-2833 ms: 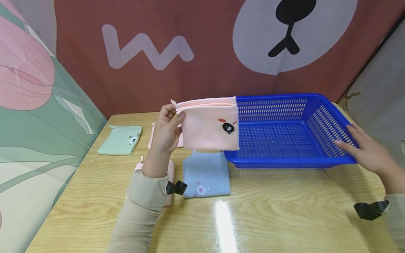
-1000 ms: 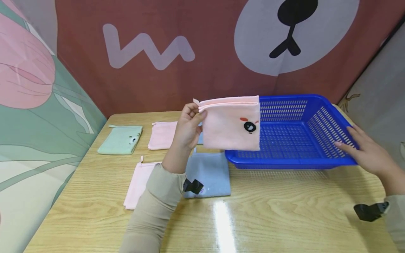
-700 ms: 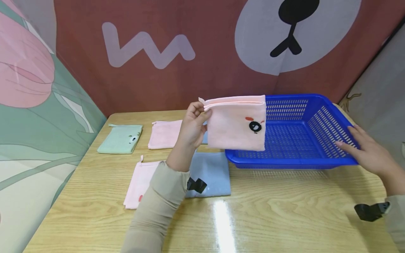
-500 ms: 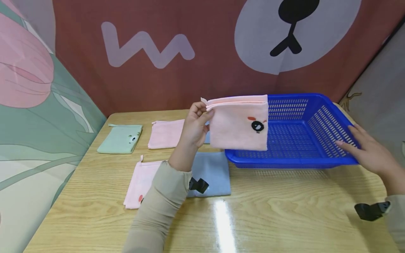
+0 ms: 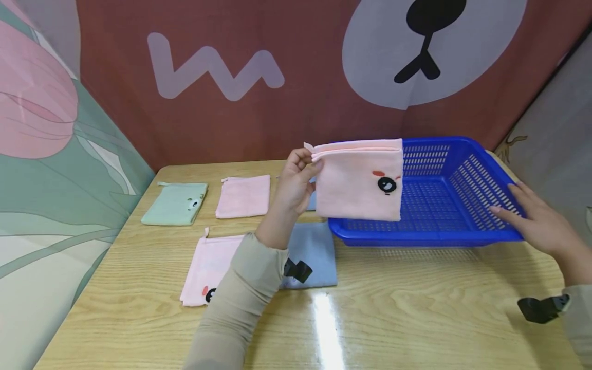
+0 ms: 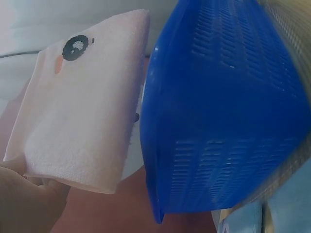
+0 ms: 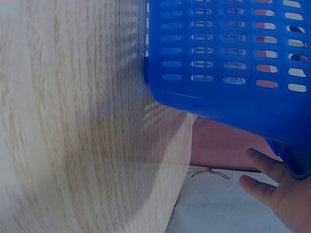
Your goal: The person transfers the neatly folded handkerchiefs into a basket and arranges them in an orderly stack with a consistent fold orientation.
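Head view: your left hand (image 5: 296, 181) pinches pink cloth (image 5: 353, 192) above left end of blue basket (image 5: 430, 236); right hand (image 5: 540, 220), fingers spread, touches its right rim.

Three folded pink cloths (image 5: 242, 197), two folded blue cloths (image 5: 314, 252) (one mostly hidden), one folded green cloth (image 5: 171, 205), one blue basket (image 5: 430, 205), one desk (image 5: 416, 313), two hands (image 5: 538, 221), two black wrist devices (image 5: 538, 309).

Left sleeve (image 5: 236, 303) and right sleeve (image 5: 580, 318) plain beige, left creased; small black angular blocks (image 5: 301, 271) at cuffs; left hand (image 5: 296, 181), right hand (image 5: 538, 221) bare
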The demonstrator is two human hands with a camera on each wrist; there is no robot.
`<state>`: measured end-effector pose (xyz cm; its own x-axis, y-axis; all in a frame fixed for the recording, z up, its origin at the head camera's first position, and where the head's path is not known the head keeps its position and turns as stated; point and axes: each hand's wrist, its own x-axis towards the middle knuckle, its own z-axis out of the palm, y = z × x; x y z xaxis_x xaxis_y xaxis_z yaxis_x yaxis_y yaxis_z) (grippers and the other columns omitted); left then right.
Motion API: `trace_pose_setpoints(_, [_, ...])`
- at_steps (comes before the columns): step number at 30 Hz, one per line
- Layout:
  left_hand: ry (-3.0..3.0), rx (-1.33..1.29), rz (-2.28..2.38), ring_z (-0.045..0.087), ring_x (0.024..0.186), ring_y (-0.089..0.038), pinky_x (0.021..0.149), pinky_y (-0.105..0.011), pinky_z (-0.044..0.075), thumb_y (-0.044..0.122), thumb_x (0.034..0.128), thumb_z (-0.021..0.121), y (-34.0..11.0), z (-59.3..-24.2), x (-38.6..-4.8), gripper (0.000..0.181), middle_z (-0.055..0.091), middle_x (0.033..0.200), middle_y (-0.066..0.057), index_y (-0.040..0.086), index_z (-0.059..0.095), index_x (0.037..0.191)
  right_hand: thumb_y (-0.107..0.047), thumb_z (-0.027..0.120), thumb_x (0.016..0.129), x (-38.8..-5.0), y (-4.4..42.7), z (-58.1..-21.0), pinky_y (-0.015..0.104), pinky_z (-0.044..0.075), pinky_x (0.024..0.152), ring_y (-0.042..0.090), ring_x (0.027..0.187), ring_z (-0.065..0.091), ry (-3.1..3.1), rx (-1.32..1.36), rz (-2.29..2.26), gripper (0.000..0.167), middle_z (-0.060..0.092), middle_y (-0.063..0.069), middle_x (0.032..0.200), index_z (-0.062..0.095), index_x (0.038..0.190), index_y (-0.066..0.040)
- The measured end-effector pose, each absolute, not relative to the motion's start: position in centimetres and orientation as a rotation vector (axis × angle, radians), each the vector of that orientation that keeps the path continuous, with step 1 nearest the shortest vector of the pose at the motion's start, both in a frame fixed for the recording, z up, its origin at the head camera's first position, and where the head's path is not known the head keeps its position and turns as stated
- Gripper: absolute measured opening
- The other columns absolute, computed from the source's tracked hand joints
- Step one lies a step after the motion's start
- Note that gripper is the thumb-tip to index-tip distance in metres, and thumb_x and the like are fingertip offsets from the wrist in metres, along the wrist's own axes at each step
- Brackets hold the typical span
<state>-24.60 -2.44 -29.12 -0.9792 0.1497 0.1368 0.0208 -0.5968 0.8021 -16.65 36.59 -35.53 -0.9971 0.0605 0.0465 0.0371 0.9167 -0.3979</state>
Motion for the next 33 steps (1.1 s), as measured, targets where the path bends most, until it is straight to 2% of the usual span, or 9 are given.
trace_pose_setpoints(17, [1.419,0.260,2.683,0.045,0.061,-0.007,0.048,-0.019,0.034,-0.015,0.0802,0.046,-0.4,-29.3,-25.2,0.030,0.043,0.076,0.003,0.014,0.043,0.076,-0.035,0.037,0.091,-16.6,36.6,-35.8,0.068,0.004,0.083,0.046,0.119,-0.012,-3.010,-0.077,0.651,0.072,-0.017,0.025,0.135,-0.008,0.133,0.003])
trace_pose_setpoints(33, [1.461,0.161,2.661,0.044,0.065,-0.007,0.049,-0.018,0.035,-0.014,0.0792,0.049,2.0,-29.6,-25.6,0.027,0.044,0.075,0.003,0.012,0.043,0.078,-0.036,0.037,0.091,-16.4,36.8,-35.6,0.068,0.004,0.083,0.047,0.119,-0.012,-3.012,-0.098,0.652,0.073,-0.018,0.024,0.135,-0.009,0.133,0.002])
